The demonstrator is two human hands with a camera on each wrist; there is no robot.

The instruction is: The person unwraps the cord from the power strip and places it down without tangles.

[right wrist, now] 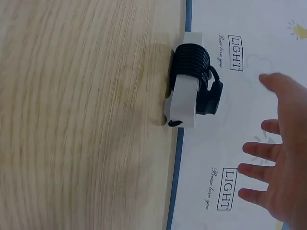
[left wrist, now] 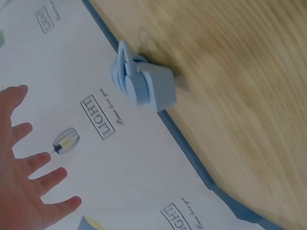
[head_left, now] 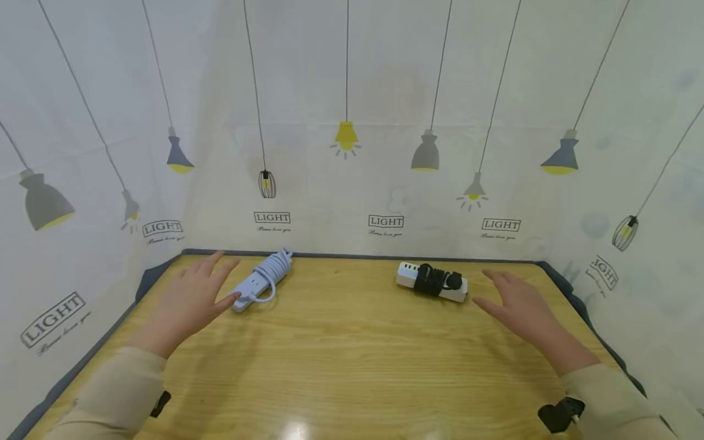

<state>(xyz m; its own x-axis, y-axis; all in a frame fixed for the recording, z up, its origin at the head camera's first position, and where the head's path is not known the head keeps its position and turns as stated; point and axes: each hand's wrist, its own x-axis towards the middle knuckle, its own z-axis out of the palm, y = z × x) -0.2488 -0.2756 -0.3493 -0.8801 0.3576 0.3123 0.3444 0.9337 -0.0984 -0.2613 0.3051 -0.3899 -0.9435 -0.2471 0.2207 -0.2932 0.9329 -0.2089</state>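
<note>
Two power strips lie on a wooden table. At the left is a pale blue power strip [head_left: 254, 287] with its matching cord [head_left: 273, 267] coiled round its far end; the left wrist view shows this power strip [left wrist: 160, 86] end-on. My left hand [head_left: 189, 296] hovers beside it, fingers spread, holding nothing. Toward the right lies a white power strip [head_left: 407, 275], its black cord [head_left: 431, 280] wound round the middle and its black plug [head_left: 453, 280] against the coil. To its right my right hand [head_left: 519, 305] is held with fingers extended, apart from the strip [right wrist: 183, 100] in the right wrist view.
The wood-grain table [head_left: 341, 354] has a dark edging [head_left: 352, 256] along its far side. Around it hangs a pale curtain [head_left: 308, 73] printed with lamps and the word LIGHT. Both wrists carry dark straps [head_left: 561, 414] over beige sleeves [head_left: 607, 391].
</note>
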